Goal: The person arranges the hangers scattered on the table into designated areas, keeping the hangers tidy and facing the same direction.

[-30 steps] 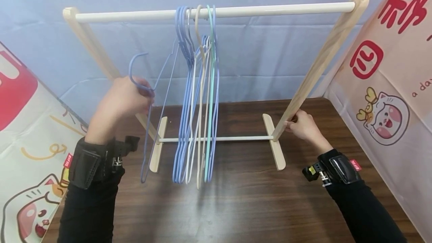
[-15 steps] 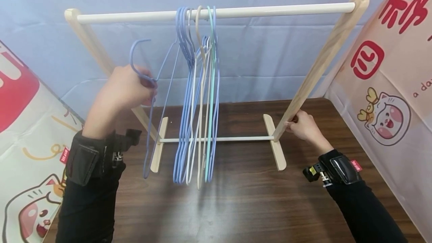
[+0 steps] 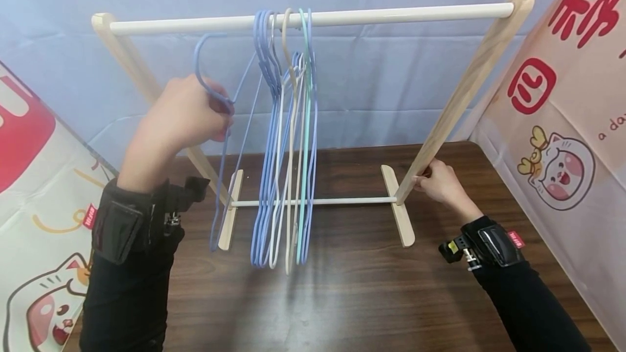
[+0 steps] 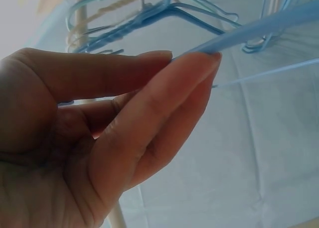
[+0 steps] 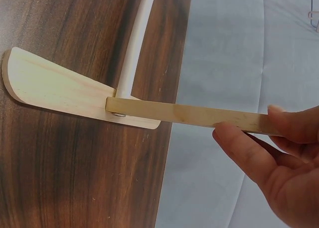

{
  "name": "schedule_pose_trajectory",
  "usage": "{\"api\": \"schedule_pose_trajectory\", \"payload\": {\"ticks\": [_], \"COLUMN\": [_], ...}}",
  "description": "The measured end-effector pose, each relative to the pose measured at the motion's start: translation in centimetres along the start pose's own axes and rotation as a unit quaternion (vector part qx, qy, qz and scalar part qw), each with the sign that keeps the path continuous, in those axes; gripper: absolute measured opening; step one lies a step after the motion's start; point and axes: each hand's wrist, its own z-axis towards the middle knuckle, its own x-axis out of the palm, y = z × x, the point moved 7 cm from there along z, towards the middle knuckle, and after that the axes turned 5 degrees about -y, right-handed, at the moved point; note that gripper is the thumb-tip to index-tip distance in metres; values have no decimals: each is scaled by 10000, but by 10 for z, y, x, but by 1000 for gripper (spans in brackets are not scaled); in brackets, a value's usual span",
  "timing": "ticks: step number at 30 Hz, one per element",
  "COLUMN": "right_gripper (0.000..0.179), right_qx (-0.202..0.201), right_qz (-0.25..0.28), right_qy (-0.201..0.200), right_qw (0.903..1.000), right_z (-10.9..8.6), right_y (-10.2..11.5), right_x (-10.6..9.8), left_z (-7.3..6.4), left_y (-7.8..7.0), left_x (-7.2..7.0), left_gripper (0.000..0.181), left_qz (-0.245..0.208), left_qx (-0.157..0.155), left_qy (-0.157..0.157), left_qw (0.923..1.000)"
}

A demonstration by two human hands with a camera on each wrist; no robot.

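Observation:
My left hand [image 3: 188,110] pinches a blue clothes hanger [image 3: 218,194] near its neck, left of the other hangers. The hanger's open hook stands just under the rack's white top rail [image 3: 391,16]. In the left wrist view, thumb and fingertips meet on the blue shoulder of the hanger [image 4: 259,31]. Several hangers [image 3: 281,178] in blue, white, beige and mint hang bunched at the middle of that rail. Low on the rack's right wooden post [image 3: 464,96], my right hand [image 3: 440,182] grips the wood; the right wrist view shows thumb and fingers on either side of the post [image 5: 194,114].
The rack stands on two wooden feet [image 3: 397,205] joined by a thin white lower bar [image 3: 349,200], on a dark wooden table [image 3: 342,297]. A pale cloth backdrop [image 3: 371,80] hangs behind. Printed cartoon panels [image 3: 552,151] flank both sides.
My left hand has raised the blue hanger and shifted it slightly right, bringing its hook closer to the top rail. The right hand keeps its place on the post.

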Motion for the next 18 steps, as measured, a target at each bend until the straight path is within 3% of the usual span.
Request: {"api": "schedule_pose_trajectory", "payload": {"ticks": [18], "right_gripper": [32], "right_qx": [0], "right_qz": [-76], "right_qy": [8], "right_qw": [10000], "right_z": [0], "right_y": [0], "right_x": [0], "left_z": [15], "left_y": [-13], "left_x": [-2], "left_gripper": [25], "left_qz": [196], "left_qx": [-248], "left_qy": [407], "left_qw": [9987]}}
